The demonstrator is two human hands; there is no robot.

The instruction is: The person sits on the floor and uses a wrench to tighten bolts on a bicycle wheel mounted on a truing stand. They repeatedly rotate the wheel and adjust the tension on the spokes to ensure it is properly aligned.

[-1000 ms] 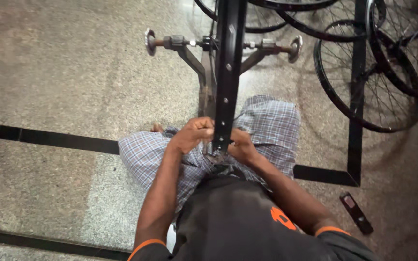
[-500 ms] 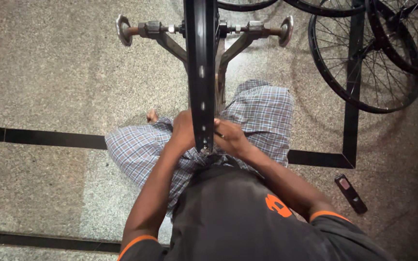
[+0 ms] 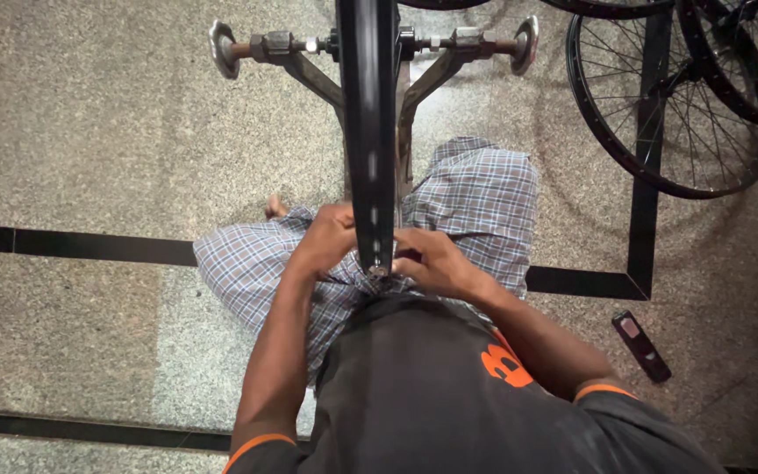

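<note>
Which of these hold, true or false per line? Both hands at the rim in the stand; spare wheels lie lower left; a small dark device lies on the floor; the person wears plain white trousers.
1. Both hands, left hand and right hand, are at the black rim held in the metal stand. True.
2. Spare spoked wheels lie at lower left. False: they are at upper right.
3. A small dark device lies on the floor by the right arm. True.
4. The person wears plain white trousers. False: a checked cloth covers the legs.
</note>
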